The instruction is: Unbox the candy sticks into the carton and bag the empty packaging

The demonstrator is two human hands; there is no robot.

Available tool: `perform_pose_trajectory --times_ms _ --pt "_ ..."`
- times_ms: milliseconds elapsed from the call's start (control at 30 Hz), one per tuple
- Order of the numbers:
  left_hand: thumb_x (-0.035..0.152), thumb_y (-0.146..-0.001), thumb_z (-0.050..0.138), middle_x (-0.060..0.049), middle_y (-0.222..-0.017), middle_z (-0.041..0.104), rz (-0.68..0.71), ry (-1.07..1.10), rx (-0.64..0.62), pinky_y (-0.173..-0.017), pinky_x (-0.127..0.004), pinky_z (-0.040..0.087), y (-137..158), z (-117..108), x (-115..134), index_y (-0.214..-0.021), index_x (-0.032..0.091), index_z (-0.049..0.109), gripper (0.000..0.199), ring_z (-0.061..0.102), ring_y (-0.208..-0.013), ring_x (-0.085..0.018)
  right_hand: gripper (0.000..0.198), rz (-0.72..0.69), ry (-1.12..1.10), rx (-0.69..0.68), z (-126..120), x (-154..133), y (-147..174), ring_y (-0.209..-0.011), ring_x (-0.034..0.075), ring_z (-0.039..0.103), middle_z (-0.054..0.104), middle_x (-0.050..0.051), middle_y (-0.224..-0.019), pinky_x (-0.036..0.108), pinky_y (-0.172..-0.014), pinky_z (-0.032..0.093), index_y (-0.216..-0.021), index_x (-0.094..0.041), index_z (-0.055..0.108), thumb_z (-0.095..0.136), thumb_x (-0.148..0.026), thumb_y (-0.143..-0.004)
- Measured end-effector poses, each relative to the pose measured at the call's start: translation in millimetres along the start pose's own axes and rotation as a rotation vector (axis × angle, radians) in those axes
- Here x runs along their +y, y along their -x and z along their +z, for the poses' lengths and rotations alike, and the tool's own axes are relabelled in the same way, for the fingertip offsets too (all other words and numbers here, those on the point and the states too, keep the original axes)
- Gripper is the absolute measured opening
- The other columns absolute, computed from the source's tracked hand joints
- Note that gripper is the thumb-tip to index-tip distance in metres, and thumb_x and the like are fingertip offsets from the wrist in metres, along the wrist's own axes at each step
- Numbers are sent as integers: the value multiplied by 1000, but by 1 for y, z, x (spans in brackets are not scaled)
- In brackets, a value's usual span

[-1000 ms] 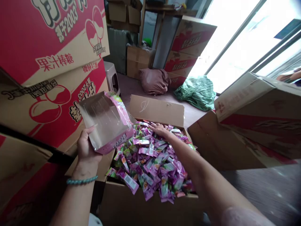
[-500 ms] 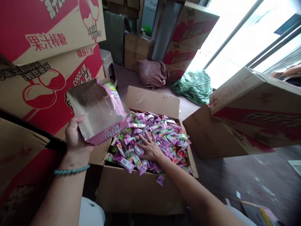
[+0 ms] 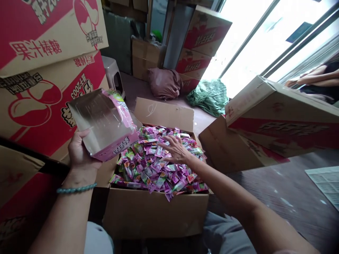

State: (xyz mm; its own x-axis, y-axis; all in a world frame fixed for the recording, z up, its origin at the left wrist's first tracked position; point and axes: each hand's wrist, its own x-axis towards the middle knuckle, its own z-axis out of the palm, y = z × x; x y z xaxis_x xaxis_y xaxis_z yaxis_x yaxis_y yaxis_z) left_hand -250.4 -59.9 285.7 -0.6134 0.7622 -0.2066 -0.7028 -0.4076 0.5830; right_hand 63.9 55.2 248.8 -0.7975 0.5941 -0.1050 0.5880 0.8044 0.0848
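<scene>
My left hand [image 3: 82,152], with a green bead bracelet at the wrist, grips the lower left side of a small pink display box [image 3: 112,145]. The box is tilted, and its bare inside faces up towards me. My right hand [image 3: 177,150] hovers just over a heap of wrapped candies [image 3: 153,174], fingers spread and holding nothing. Purple, green and some red wrappers fill the large cardboard carton [image 3: 156,215] to its brim. Its flaps are folded outward.
Printed cartons [image 3: 39,102] are stacked close on my left. More cartons [image 3: 280,120] lean on the right, with another person's arm [image 3: 315,77] beyond them. A brown sack [image 3: 164,83], a green cloth bag [image 3: 209,97] and a plastic stool [image 3: 112,72] stand behind.
My right hand has lifted off the candies and moved towards the far side of the heap. The display box stays in my left hand. The view has turned slightly right.
</scene>
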Motion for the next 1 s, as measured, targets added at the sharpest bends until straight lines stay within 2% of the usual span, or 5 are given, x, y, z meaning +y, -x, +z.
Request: perform_pose_trajectory --times_ms 167,467,767,867,1000 --pt "22 -74 52 -5 -91 72 -15 -23 14 -102 -50 51 2 5 -3 -90 17 68 23 67 -93 -25 72 235 73 -116 44 54 31 -139 39 27 41 9 -150 66 -111 18 -150 -35 38 33 -73 -89" --pt "23 -74 54 -4 -101 73 -15 -143 -7 -102 -47 53 2 8 -12 -87 19 68 19 66 -100 -24 63 583 106 70 111 39 63 -139 37 25 43 9 -148 60 -113 17 -142 -32 49 40 -66 -90" --pt "22 -73 54 -5 -89 72 -67 -49 -52 -100 -49 52 8 15 -15 -93 15 68 26 67 -90 -23 71 837 -105 -71 87 3 54 -143 40 24 27 11 -159 66 -107 25 -155 -35 24 27 -69 -92" --pt "22 -71 55 -6 -87 71 -32 14 -90 -102 -50 50 7 8 -9 -90 14 65 23 66 -94 -25 79 734 -195 -215 55 7 69 -146 46 14 18 10 -163 75 -104 21 -156 -37 16 28 -75 -88" --pt "20 -70 54 -8 -92 69 42 74 -166 -106 -52 45 4 -2 1 -91 14 61 23 63 -105 -27 90 387 -18 -148 24 -10 112 -147 50 -1 6 8 -166 79 -106 9 -156 -37 16 41 -80 -81"
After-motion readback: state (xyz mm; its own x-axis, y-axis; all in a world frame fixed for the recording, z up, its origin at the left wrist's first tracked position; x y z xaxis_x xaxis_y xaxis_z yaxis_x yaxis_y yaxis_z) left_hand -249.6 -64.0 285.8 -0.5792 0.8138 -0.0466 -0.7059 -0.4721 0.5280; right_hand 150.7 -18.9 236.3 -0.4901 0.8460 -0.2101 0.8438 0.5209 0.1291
